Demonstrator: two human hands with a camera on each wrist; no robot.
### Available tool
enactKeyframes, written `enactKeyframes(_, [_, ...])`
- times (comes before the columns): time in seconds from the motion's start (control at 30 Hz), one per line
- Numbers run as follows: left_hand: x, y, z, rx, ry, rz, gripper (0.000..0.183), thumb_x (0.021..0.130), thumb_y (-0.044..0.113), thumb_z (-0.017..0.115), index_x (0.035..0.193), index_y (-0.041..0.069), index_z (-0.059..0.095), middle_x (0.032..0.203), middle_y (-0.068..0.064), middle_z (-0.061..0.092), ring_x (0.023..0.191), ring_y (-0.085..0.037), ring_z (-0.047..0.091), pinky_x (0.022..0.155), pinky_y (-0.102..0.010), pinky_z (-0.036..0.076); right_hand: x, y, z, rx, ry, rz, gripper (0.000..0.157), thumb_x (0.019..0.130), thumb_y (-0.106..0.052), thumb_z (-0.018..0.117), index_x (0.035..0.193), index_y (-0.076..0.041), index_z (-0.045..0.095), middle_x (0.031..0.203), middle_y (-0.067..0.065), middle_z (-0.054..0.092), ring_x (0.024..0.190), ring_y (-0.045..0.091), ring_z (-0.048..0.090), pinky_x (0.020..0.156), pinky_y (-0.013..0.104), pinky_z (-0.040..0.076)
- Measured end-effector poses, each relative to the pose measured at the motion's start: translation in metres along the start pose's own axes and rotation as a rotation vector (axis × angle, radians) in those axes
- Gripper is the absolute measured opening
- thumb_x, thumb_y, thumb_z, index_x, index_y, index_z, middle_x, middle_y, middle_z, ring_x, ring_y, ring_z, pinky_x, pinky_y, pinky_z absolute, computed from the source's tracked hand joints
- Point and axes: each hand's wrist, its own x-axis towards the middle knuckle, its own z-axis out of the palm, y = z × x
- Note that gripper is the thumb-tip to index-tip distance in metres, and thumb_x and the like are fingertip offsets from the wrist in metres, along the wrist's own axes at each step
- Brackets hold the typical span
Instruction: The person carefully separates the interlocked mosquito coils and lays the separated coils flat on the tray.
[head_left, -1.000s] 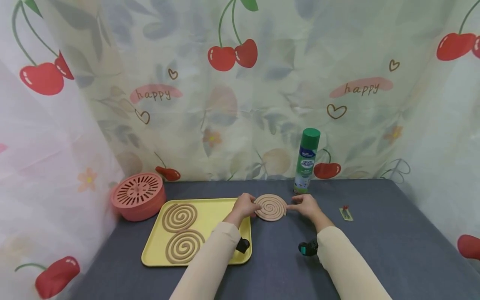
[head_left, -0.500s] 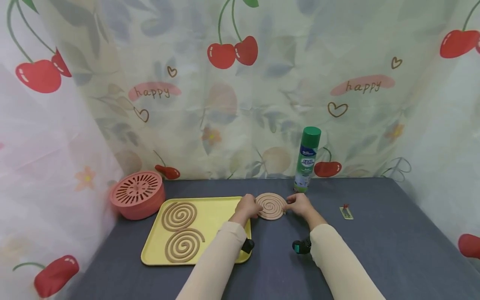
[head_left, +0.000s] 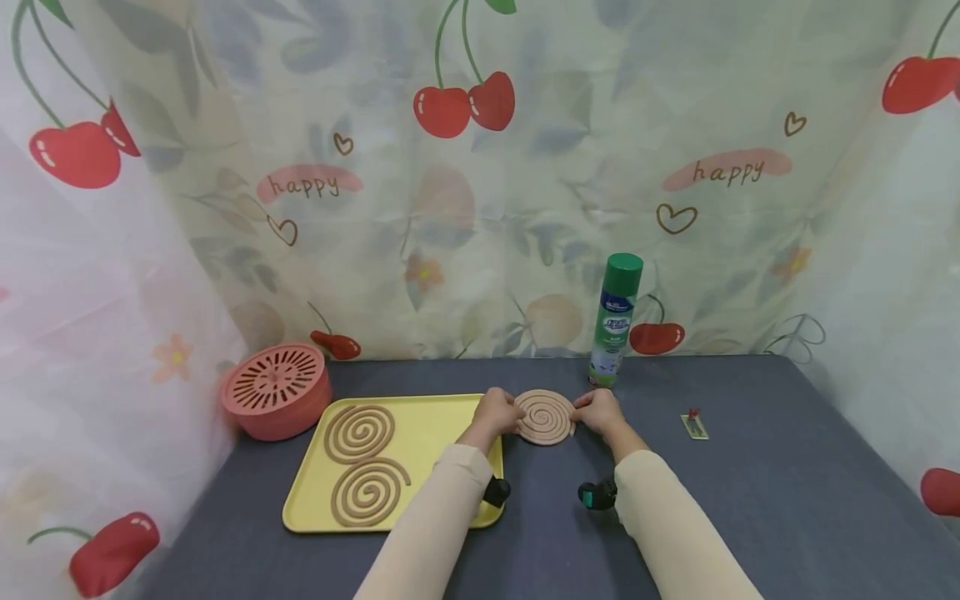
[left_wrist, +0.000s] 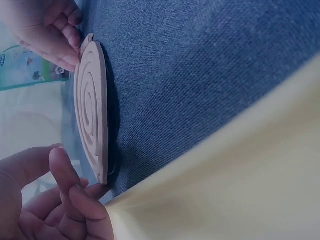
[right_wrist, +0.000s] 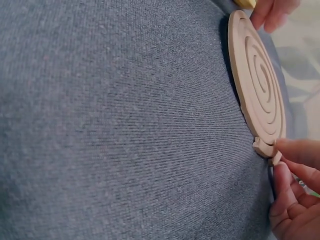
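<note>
A tan mosquito coil (head_left: 544, 417), its spirals lying close together as in a doubled disc, is between my hands just right of the yellow tray (head_left: 450, 406). My left hand (head_left: 497, 412) holds its left edge; in the left wrist view the left hand's fingers (left_wrist: 82, 200) bend at the near rim. My right hand (head_left: 598, 410) pinches the outer end at the right, where in the right wrist view thumb and forefinger close round the coil tips (right_wrist: 267, 150). Two more separate mosquito coils, one farther (head_left: 360, 434) and one nearer (head_left: 367, 492), lie on the tray.
A green-capped spray can (head_left: 615, 321) stands behind my right hand. A small metal coil stand (head_left: 694, 425) lies to the right on the dark blue tablecloth (head_left: 787, 500). At the far left sits a round pink slotted box (head_left: 276, 392). A printed curtain (head_left: 480, 208) hangs behind.
My right hand has moved a little left and now takes hold closer on the coil's right edge. My left hand has shifted slightly right. The coils on the tray have not moved.
</note>
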Motion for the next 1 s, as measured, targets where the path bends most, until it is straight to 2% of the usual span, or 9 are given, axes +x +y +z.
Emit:
enactKeyframes(0.07, [0.0,0.0,-0.001,-0.004,0.006,0.001,0.021,0.085,0.005,0.061,0.103,-0.006,0.066,0.074,-0.01,0.066,0.049,-0.008,0.053,0.053,-0.02,0.042,0.009,0.005,0.001,-0.004,0.002,0.002,0.02,0.077,-0.005,0.07,0.094,0.005,0.068,0.102,0.021,0.064,0.094,0.031,0.058,0.077,0.039,0.048])
enactKeyframes(0.1, [0.0,0.0,-0.001,-0.005,0.008,0.0,0.021,0.085,0.004,0.06,0.102,-0.006,0.066,0.075,-0.011,0.066,0.049,-0.008,0.053,0.053,-0.021,0.042,0.02,0.017,0.004,0.002,0.004,-0.021,0.016,0.076,-0.007,0.072,0.089,0.002,0.069,0.097,0.018,0.065,0.089,0.028,0.058,0.074,0.036,0.048])
enactKeyframes(0.23, [0.002,-0.001,0.0,0.025,0.028,0.009,0.018,0.083,-0.001,0.056,0.095,-0.004,0.069,0.062,-0.006,0.062,0.049,-0.009,0.054,0.052,-0.021,0.04,0.031,0.024,0.007,-0.003,0.0,-0.013,0.012,0.074,-0.008,0.073,0.083,-0.001,0.069,0.092,0.014,0.064,0.082,0.025,0.057,0.068,0.033,0.047])
enactKeyframes(0.43, [0.005,-0.001,0.005,0.074,0.066,0.041,0.02,0.078,-0.008,0.052,0.069,-0.003,0.07,0.043,0.003,0.049,0.041,-0.01,0.047,0.043,-0.021,0.032,0.005,0.006,-0.001,-0.006,0.012,-0.003,0.013,0.076,-0.001,0.068,0.086,0.006,0.066,0.089,0.017,0.063,0.079,0.027,0.057,0.066,0.032,0.047])
enactKeyframes(0.6, [0.003,0.003,0.008,0.103,0.073,0.041,0.032,0.073,-0.012,0.052,0.046,0.004,0.051,0.038,0.004,0.04,0.035,-0.01,0.035,0.04,-0.021,0.026,-0.002,0.001,-0.003,-0.008,0.014,0.022,0.014,0.078,-0.002,0.068,0.089,0.005,0.066,0.092,0.016,0.064,0.082,0.024,0.057,0.068,0.03,0.046])
enactKeyframes(0.7, [0.001,0.007,0.011,0.205,0.072,0.018,0.025,0.074,-0.01,0.056,0.054,0.004,0.052,0.051,-0.003,0.05,0.044,-0.013,0.037,0.043,-0.024,0.03,-0.002,0.003,-0.004,-0.003,0.002,0.032,0.013,0.078,-0.002,0.068,0.09,0.004,0.067,0.095,0.016,0.063,0.085,0.024,0.056,0.071,0.03,0.046])
enactKeyframes(0.8, [-0.001,0.011,0.014,0.333,0.078,0.002,0.006,0.074,-0.006,0.063,0.077,-0.001,0.063,0.078,-0.012,0.063,0.058,-0.018,0.044,0.05,-0.028,0.039,-0.002,0.004,-0.005,0.002,-0.016,0.037,0.013,0.078,-0.001,0.068,0.09,0.004,0.067,0.095,0.016,0.063,0.086,0.024,0.056,0.071,0.031,0.046])
enactKeyframes(0.9, [-0.003,0.014,0.016,0.4,0.085,-0.007,0.025,0.072,-0.004,0.069,0.097,-0.001,0.067,0.099,-0.017,0.068,0.067,-0.02,0.055,0.054,-0.031,0.046,-0.003,0.004,-0.007,0.009,-0.031,0.049,0.013,0.078,0.0,0.069,0.09,0.004,0.067,0.095,0.015,0.063,0.085,0.023,0.056,0.07,0.03,0.046])
enactKeyframes(1.0, [-0.002,0.016,0.018,0.416,0.087,-0.014,0.028,0.069,-0.004,0.072,0.096,-0.001,0.068,0.098,-0.017,0.068,0.07,-0.022,0.06,0.055,-0.032,0.049,-0.004,0.003,-0.009,0.002,-0.047,0.048,0.014,0.077,0.0,0.069,0.09,0.005,0.068,0.093,0.015,0.063,0.083,0.021,0.056,0.069,0.028,0.046])
